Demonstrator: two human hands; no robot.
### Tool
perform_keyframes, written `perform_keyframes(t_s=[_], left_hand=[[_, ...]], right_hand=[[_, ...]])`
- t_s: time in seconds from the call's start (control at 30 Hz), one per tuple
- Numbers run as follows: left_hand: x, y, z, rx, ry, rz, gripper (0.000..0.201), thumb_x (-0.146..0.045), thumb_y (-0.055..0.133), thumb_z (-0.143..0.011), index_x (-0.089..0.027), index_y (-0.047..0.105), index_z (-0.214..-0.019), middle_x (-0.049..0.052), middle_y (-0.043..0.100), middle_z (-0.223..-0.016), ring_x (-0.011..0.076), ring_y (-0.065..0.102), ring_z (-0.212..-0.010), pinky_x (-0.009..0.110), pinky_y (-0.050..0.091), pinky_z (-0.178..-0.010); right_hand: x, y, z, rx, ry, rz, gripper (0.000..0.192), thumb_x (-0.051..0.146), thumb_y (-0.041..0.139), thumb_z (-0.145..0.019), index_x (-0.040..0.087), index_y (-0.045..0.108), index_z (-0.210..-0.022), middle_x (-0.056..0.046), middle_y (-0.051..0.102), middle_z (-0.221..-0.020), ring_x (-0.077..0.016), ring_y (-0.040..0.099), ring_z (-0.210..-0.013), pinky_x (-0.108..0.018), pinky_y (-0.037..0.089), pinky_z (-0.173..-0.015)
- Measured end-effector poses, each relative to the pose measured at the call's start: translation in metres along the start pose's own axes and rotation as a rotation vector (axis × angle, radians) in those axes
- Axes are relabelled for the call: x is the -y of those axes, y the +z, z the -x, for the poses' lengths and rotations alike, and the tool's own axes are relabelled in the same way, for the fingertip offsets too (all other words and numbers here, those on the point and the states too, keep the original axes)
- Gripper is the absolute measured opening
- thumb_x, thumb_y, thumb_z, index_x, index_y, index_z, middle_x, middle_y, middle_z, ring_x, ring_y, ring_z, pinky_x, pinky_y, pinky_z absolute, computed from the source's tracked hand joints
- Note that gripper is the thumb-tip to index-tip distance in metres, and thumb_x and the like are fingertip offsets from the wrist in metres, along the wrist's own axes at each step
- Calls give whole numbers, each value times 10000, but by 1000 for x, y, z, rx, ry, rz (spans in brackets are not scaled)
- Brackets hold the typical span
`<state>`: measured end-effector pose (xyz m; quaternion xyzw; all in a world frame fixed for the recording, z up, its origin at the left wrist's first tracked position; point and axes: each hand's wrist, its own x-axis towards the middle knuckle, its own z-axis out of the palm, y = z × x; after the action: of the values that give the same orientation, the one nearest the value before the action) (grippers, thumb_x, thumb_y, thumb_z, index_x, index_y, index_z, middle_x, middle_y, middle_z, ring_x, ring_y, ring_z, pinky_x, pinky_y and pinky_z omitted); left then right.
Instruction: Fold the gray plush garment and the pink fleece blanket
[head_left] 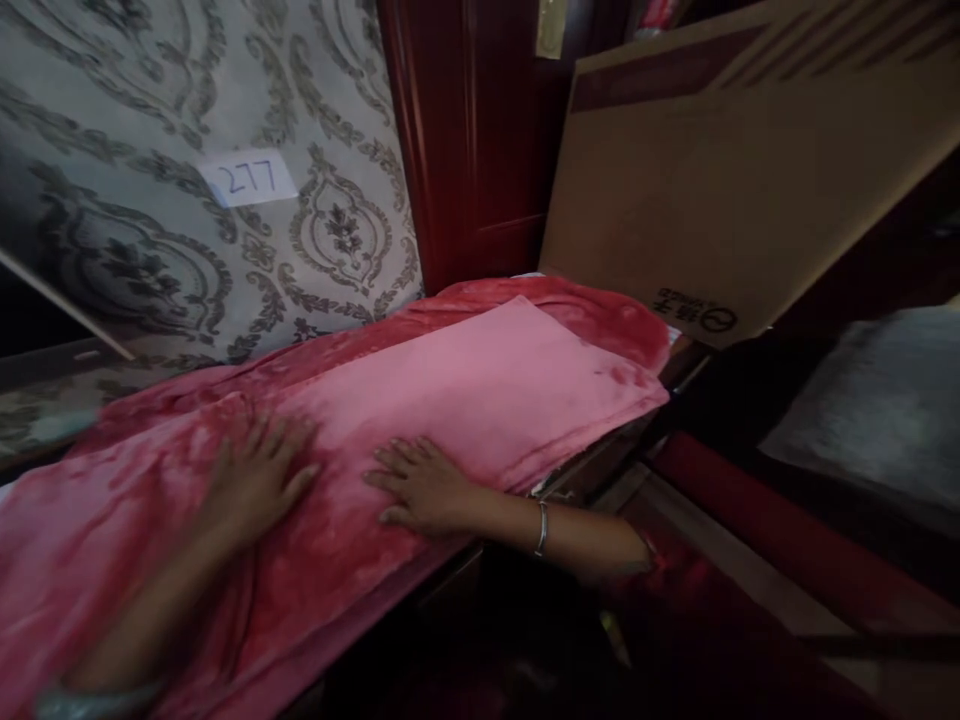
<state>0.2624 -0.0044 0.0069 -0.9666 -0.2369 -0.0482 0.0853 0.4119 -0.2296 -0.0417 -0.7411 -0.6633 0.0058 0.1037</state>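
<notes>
A plush pink-red blanket (450, 380) lies spread along a narrow surface, with one lighter pink panel on top and darker red folds behind it. My left hand (259, 478) rests palm down on its near left part, fingers spread, slightly blurred. Palm down as well, my right hand (424, 487) presses on the blanket near its front edge, with fingers apart and a silvery bangle on the wrist. Neither hand grips anything. Wrinkles run through the cloth around my left forearm.
Behind the blanket stands a wall with patterned wallpaper (345, 230) and a paper marked 277 (251, 178). A dark red door (465, 130) adjoins it. A large cardboard sheet (720, 180) leans at the back right. At right are a whitish bundle (885, 410) and a red strip (787, 540).
</notes>
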Motion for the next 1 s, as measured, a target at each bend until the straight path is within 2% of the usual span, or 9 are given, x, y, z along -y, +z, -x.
perform_keyframes(t_s=[0.07,0.17,0.3,0.43,0.5,0.57,0.73,0.9,1.0], left_hand=[[-20,13,13,39,138,47,642,-488,441,-921,-231,492,-1508,89,392,-1619,368,279,-1520,628,193,-1235],[-37,35,29,95,215,109,673,-503,402,-910,-284,438,-1545,41,324,-1650,323,242,-1541,598,250,-1221],[-38,57,33,48,204,114,674,-524,363,-901,-336,432,-1545,-7,317,-1647,277,221,-1551,558,227,-1239],[-34,64,30,-18,223,120,670,-521,359,-902,-300,478,-1523,26,354,-1634,309,260,-1536,575,238,-1228],[-34,64,29,-23,228,115,668,-516,364,-905,-289,481,-1522,37,361,-1633,326,262,-1534,586,248,-1221],[-35,61,30,-12,230,106,659,-512,366,-913,-288,480,-1523,41,356,-1636,334,258,-1534,592,252,-1217],[-39,54,33,-3,246,95,624,-487,362,-948,-283,466,-1529,58,343,-1644,339,249,-1536,603,259,-1205],[-37,57,33,-55,292,107,615,-466,344,-964,-266,453,-1535,76,350,-1640,342,274,-1526,606,287,-1187],[-33,65,31,-101,300,115,627,-482,347,-947,-259,480,-1518,77,381,-1626,351,287,-1519,612,299,-1176]], right_hand=[[-35,-7,16,16,129,12,685,680,352,-969,373,353,-1582,55,244,-1645,-265,206,-1544,-462,182,-1249],[-110,-28,58,38,409,38,663,626,406,-985,343,353,-1582,17,212,-1672,-291,167,-1552,-542,167,-1236],[-213,-59,135,-5,782,97,619,484,309,-1042,219,329,-1600,-110,203,-1679,-379,156,-1541,-669,166,-1187],[-274,-62,198,-127,1097,66,611,469,246,-1038,237,333,-1596,-114,242,-1673,-370,211,-1531,-705,257,-1140],[-286,-55,212,-263,1164,9,603,456,253,-1027,229,401,-1565,-103,292,-1658,-353,223,-1529,-673,294,-1142],[-290,-47,216,-368,1152,-19,590,412,273,-1015,173,490,-1508,-130,371,-1619,-339,263,-1513,-607,309,-1162],[-289,-42,212,-491,1121,-76,510,338,367,-983,105,636,-1349,-182,624,-1379,-323,519,-1319,-490,326,-1164],[-301,-48,216,-616,1237,-218,388,344,562,-898,111,725,-1161,-200,680,-1217,-333,598,-1180,-424,451,-1023],[-310,-50,221,-693,1307,-376,248,331,677,-821,133,735,-958,-155,713,-980,-293,656,-987,-367,512,-866]])
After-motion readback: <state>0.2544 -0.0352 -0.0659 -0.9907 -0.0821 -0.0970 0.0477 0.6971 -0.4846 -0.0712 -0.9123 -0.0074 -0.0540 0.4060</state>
